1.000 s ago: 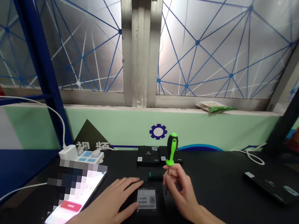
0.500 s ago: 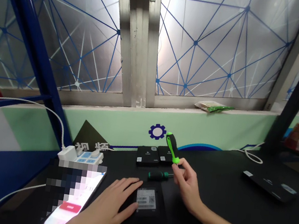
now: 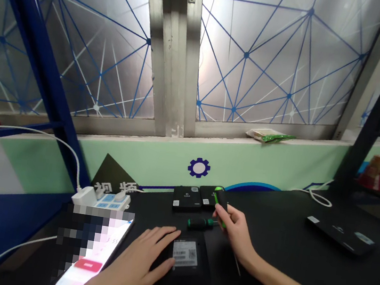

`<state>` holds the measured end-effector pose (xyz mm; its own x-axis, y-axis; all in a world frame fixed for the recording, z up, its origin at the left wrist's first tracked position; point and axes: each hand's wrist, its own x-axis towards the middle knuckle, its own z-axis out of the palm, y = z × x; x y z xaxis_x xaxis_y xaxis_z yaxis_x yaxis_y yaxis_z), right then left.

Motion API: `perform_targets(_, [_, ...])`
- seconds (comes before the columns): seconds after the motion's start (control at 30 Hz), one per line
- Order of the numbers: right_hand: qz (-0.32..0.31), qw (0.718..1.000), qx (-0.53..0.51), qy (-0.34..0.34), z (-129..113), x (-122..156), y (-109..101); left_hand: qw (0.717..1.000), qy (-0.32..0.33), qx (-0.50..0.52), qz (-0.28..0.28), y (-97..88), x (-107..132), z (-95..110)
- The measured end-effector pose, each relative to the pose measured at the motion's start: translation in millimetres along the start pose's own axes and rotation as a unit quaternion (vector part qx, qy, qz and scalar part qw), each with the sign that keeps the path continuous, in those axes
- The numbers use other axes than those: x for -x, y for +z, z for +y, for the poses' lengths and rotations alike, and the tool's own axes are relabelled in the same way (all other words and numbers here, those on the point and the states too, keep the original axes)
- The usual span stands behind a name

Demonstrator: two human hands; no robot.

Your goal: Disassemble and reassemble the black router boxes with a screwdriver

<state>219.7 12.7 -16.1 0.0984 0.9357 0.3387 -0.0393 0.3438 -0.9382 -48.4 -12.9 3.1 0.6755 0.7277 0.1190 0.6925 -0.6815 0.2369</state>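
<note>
A screwdriver [image 3: 220,198] with a black and bright green handle is in my right hand [image 3: 236,228], fingers closed round the handle. Its thin metal shaft slants down past the wrist, the tip toward the lower right. My left hand [image 3: 148,255] lies with fingers stretched out along the left side of a flat black box [image 3: 187,275], thumb and fingertips touching it. The box carries a white printed label [image 3: 185,254] facing up. Just behind it, a second screwdriver [image 3: 199,223] with a dark green handle rests on the table, its shaft end partly behind my right hand.
Two black boxes [image 3: 186,199] stand side by side near the wall; another black box [image 3: 340,235] lies to the right. A lit phone [image 3: 97,257] is left of my left hand, before a power strip [image 3: 110,200] with a white charger [image 3: 84,198]. A white cable [image 3: 320,199] curls at the back right.
The green-and-black screwdriver has turned and dropped lower; its handle now sits inside my right hand and its shaft shows below. My left hand and the labelled box have stayed put.
</note>
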Motion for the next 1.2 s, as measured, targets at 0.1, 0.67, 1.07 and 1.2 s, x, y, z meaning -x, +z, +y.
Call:
perform_targets(0.1, [-0.020,0.999,0.045,0.007,2.5,-0.9,-0.9,1.000,-0.012,0.005,-0.017,-1.6,-0.2,2.2])
perform_targets(0.67, [-0.082,0.902,0.418,-0.072,9.4,-6.6,-9.0,1.000,-0.008,-0.004,-0.009,0.6,-0.4,0.7])
perform_targets(1.07, [-0.054,0.882,0.466,-0.052,9.2,-7.9,-9.9,1.000,-0.011,-0.001,-0.012,0.7,-0.6,0.5])
perform_targets(1.2, [-0.054,0.902,0.423,-0.064,12.6,-9.9,-10.1,1.000,-0.010,0.000,-0.013,0.3,-1.9,0.7])
